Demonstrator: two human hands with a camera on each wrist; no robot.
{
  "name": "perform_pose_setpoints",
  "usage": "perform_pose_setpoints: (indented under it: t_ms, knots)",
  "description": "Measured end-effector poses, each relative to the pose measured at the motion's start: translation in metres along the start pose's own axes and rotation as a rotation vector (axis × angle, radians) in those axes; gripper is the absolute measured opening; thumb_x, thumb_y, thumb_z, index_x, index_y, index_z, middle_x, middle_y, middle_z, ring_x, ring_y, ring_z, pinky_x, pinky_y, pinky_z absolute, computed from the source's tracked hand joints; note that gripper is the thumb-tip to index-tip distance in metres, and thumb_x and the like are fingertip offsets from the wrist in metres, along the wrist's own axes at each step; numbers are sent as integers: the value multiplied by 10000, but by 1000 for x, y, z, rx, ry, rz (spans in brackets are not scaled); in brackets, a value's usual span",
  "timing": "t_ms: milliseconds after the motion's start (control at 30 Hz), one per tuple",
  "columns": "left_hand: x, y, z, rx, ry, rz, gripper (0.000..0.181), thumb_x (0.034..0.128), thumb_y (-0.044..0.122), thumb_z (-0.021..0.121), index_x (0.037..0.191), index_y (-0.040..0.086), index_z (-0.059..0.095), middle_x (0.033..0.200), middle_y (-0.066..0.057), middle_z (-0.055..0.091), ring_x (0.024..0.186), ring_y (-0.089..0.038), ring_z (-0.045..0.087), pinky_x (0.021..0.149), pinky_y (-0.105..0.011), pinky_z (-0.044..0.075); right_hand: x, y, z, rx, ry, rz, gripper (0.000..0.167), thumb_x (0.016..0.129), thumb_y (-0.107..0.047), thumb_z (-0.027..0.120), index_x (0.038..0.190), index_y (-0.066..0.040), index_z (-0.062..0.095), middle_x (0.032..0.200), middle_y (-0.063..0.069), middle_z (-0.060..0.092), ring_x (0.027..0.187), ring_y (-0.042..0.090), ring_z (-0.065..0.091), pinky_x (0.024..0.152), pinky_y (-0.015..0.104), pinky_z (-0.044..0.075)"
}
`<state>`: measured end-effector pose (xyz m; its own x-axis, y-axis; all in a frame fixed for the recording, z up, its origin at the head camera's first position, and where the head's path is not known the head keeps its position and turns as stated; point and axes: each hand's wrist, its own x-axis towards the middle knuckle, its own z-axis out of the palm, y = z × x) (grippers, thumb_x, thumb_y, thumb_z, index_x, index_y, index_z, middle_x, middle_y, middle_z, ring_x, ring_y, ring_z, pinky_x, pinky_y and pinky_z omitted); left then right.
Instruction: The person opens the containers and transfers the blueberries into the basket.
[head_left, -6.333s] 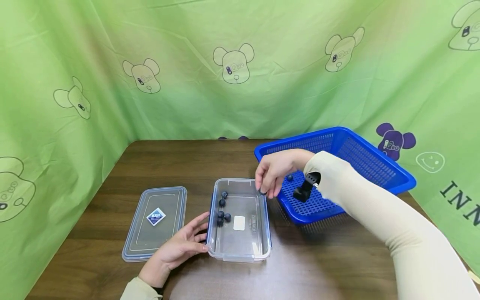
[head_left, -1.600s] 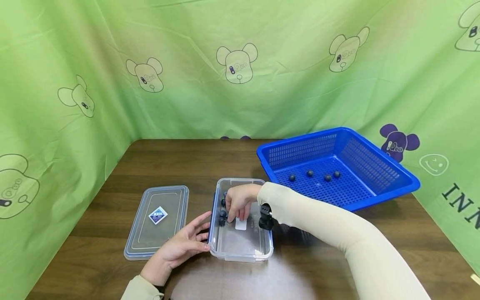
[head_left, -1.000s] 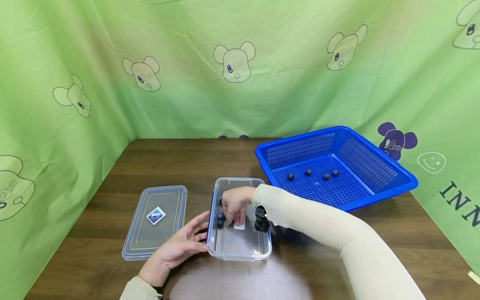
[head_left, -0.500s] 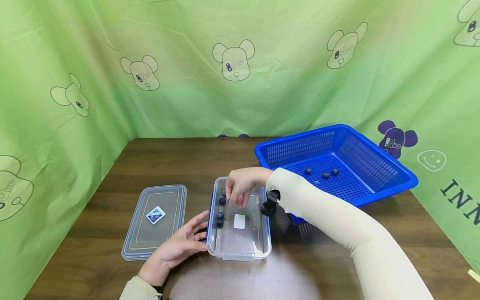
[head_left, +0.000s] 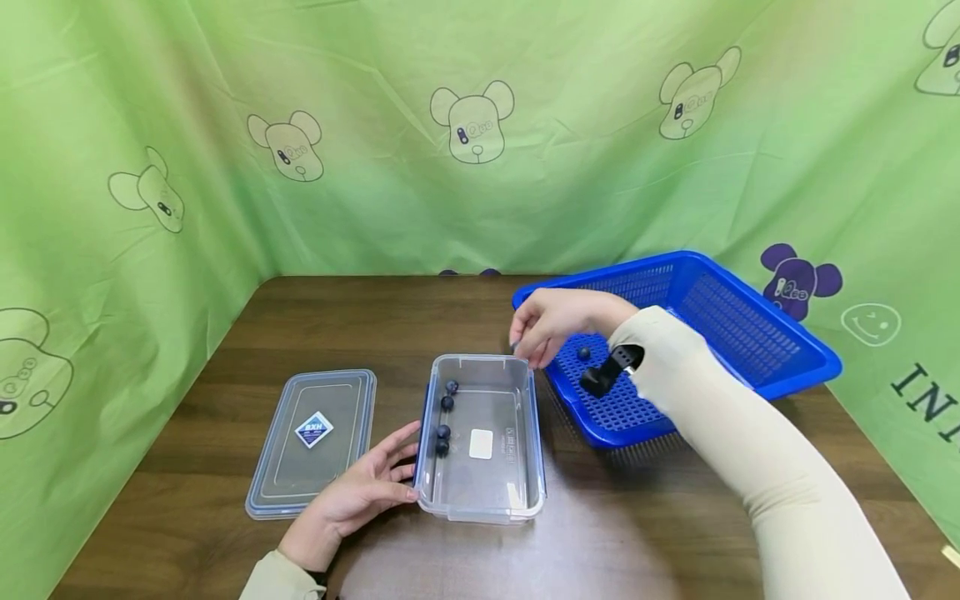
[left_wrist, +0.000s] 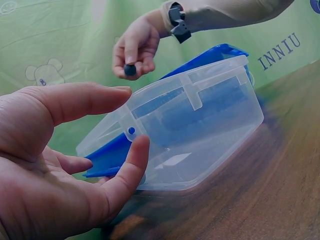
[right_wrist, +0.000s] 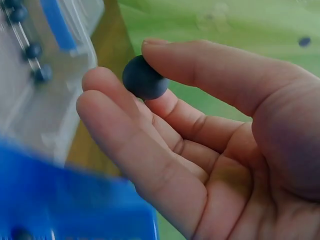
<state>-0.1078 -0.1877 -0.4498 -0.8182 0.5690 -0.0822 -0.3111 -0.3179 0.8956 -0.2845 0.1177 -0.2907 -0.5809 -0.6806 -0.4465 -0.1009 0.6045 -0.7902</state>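
My right hand (head_left: 551, 325) pinches a blueberry (right_wrist: 144, 78) between thumb and fingers, above the gap where the clear box meets the blue basket. My left hand (head_left: 365, 492) lies at the left side of the clear plastic box (head_left: 491, 492), thumb and fingers spread and fairly straight against it. Inside that box several blueberries (head_left: 447, 402) sit along the left wall. One blueberry (head_left: 584, 353) shows in the blue basket (head_left: 795, 367); my right hand and sleeve cover much of its floor. In the left wrist view the held blueberry (left_wrist: 130, 70) hangs beyond the box.
A clear lid (head_left: 341, 467) with a blue-edged rim and a diamond label lies flat left of the box. All stand on a brown wooden table (head_left: 397, 317), with a green printed curtain (head_left: 375, 225) behind and at both sides.
My right hand has risen out of the box and moved right towards the basket, with a blueberry in its fingers. Fewer blueberries lie in the box than 6.3 s ago. My left hand has stayed put.
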Motion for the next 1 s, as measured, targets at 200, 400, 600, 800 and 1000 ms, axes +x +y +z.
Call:
perform_pose_setpoints:
  t_ms: [200,400,600,800,1000]
  knots:
    - [0,-1,-2,6,4,-2,941,852,-101,661,1584,27,83,1503,-307,187,1182,-228,495,889,-309,516,-25,27,-27,43,51,8,127,890,-26,677,987,31,619,842,109,683,790,234,697,812,461,574]
    - [1,-2,-2,11,0,3,946,850,-105,663,1581,19,76,1506,-315,180,1189,-231,493,900,-313,513,-43,56,-44,98,90,45,134,898,-24,673,1002,38,616,847,119,692,812,248,701,786,401,584]
    - [1,-2,-4,19,-6,10,950,849,-100,667,1579,13,69,1507,-324,174,1194,-233,491,909,-317,509,-51,88,-51,160,88,77,106,896,-2,651,989,25,607,850,124,685,792,224,696,792,405,583]
    - [2,-2,-5,18,-7,8,954,849,-92,679,1579,14,73,1504,-318,179,1191,-234,487,902,-312,511,-59,114,-58,160,126,150,103,890,10,642,986,26,609,839,103,671,784,210,689,802,414,580]
    - [2,-3,-6,21,-5,4,960,846,-93,683,1580,16,74,1511,-314,178,1194,-236,483,897,-312,514,-66,134,-64,109,145,226,132,880,-19,666,990,33,617,856,103,676,798,212,689,804,412,580]
